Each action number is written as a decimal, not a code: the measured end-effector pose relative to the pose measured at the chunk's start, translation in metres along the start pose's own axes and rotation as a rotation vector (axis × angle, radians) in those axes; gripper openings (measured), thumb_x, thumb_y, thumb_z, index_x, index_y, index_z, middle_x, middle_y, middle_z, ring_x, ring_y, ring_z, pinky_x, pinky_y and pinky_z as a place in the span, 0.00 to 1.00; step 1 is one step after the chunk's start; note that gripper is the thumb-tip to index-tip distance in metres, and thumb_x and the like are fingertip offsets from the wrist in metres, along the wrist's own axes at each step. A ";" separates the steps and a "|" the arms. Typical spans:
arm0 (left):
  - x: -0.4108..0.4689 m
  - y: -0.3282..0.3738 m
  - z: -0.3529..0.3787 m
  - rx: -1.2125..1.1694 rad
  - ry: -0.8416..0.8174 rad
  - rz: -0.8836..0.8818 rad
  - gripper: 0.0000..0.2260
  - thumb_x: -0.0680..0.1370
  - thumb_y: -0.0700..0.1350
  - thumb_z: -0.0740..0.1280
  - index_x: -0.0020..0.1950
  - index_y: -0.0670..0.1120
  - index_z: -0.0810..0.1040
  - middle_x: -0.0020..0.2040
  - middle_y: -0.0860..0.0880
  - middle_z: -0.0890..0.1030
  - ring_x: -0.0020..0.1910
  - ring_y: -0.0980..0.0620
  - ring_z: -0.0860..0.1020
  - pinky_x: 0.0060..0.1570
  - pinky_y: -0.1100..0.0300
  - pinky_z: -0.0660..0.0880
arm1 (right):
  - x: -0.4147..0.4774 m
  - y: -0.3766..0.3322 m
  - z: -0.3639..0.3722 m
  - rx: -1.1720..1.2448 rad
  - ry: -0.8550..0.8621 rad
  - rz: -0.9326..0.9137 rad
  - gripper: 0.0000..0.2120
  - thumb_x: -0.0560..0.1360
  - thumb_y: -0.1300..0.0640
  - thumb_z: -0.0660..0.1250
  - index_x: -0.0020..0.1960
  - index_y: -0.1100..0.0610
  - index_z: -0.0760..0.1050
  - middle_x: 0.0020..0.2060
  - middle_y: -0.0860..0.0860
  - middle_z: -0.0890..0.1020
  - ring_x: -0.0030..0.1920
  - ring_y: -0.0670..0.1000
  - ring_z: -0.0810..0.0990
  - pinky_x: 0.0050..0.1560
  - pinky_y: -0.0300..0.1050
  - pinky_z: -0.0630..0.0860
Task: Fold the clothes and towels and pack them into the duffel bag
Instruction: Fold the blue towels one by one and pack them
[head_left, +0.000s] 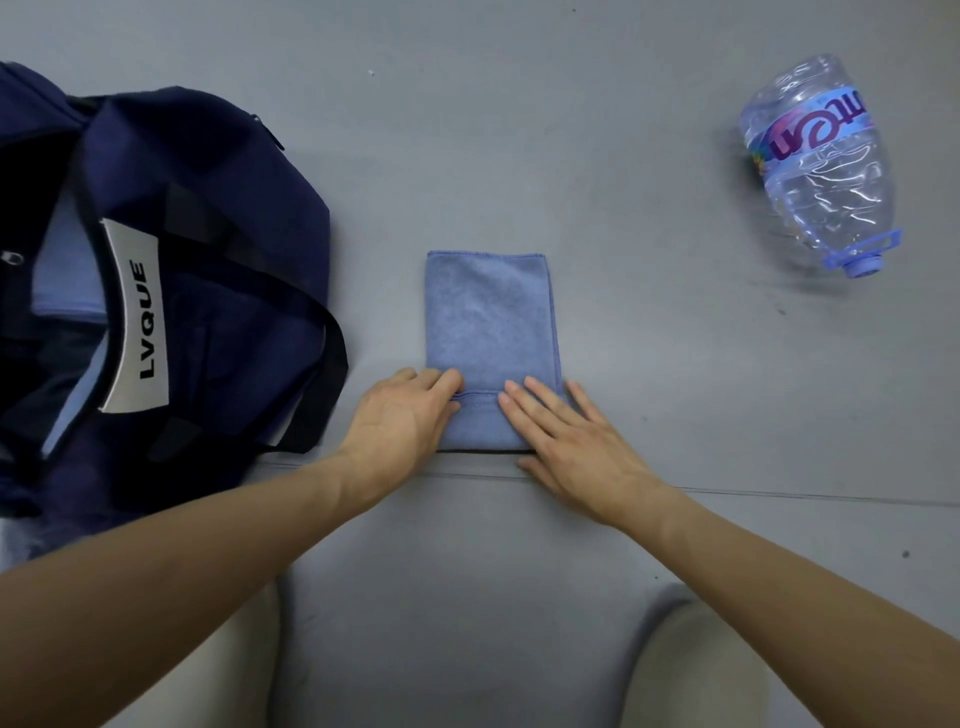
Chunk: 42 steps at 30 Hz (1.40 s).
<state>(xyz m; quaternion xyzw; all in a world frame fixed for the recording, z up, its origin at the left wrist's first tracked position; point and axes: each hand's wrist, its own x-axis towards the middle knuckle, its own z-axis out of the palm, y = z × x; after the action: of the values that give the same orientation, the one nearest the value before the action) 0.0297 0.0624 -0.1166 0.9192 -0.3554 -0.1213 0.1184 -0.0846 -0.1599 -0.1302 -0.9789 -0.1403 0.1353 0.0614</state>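
Two hands meet at the near end of one folded blue towel (491, 317). The left hand (402, 415) curls its fingers over the towel's left edge. The right hand (571, 436) lies flat on the near right corner, fingers straight. One navy duffel bag (218, 208) lies open just left of the towel. One plastic bottle (815, 166) lies far right, with open grey floor (519, 130) between and beyond.

A single view comes from a camera worn on the person's head, tilted almost straight down onto a grey surface (649, 364). It sits close. The forearms fill the lower corners at 7 and 5 o'clock, and the left hand (400, 415) and right hand (576, 441) lie just below centre on a folded blue towel (491, 322). The frame edge at 9 o'clock cuts off a navy duffel bag (234, 234), and a plastic water bottle (821, 166) lies at 2 o'clock.
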 end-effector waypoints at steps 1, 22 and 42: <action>0.000 -0.001 0.001 -0.002 -0.006 -0.004 0.06 0.79 0.47 0.65 0.53 0.46 0.76 0.45 0.47 0.81 0.40 0.41 0.76 0.35 0.49 0.75 | 0.000 0.005 -0.002 0.012 0.017 0.020 0.36 0.77 0.46 0.68 0.80 0.56 0.60 0.78 0.50 0.64 0.78 0.53 0.62 0.74 0.62 0.63; -0.005 -0.009 -0.022 -0.228 -0.076 0.064 0.15 0.77 0.46 0.63 0.63 0.52 0.78 0.55 0.54 0.83 0.51 0.49 0.81 0.49 0.55 0.78 | 0.007 0.005 -0.020 0.442 0.043 0.205 0.24 0.78 0.47 0.68 0.72 0.49 0.71 0.71 0.43 0.74 0.75 0.47 0.66 0.77 0.48 0.57; -0.001 0.004 -0.013 -0.225 -0.231 -0.240 0.12 0.81 0.52 0.62 0.63 0.53 0.69 0.48 0.49 0.79 0.48 0.42 0.79 0.45 0.51 0.73 | 0.003 -0.004 -0.017 0.030 0.129 0.002 0.32 0.72 0.44 0.73 0.72 0.54 0.71 0.66 0.55 0.76 0.65 0.58 0.75 0.66 0.54 0.73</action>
<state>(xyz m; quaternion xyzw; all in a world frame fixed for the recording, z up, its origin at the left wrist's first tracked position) 0.0304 0.0616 -0.1027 0.9159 -0.2386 -0.2781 0.1637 -0.0784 -0.1565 -0.1144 -0.9847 -0.1330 0.0739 0.0848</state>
